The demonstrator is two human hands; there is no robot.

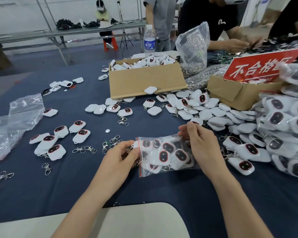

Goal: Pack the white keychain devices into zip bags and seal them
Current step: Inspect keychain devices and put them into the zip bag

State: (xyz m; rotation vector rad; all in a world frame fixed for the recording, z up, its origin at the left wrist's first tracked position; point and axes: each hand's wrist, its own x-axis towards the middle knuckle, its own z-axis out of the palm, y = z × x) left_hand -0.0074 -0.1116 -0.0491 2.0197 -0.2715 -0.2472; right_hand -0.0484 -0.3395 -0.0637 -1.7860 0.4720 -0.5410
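A clear zip bag [163, 156] with a red seal strip lies on the dark blue cloth in front of me, filled with several white keychain devices. My left hand [121, 156] pinches the bag's open left end, where one device pokes out at the mouth. My right hand [200, 143] holds the bag's far right corner with fingertips. Loose white devices [58, 140] with dark oval faces lie to the left, and a larger heap [205, 110] lies beyond the bag.
A cardboard box [144, 81] full of devices stands at centre back, a water bottle [149, 41] behind it. A second box with a red sign [261, 66] and stacked filled bags [286, 131] occupy the right. Empty bags [15, 121] and metal clasps [84, 149] lie left. Other people work across the table.
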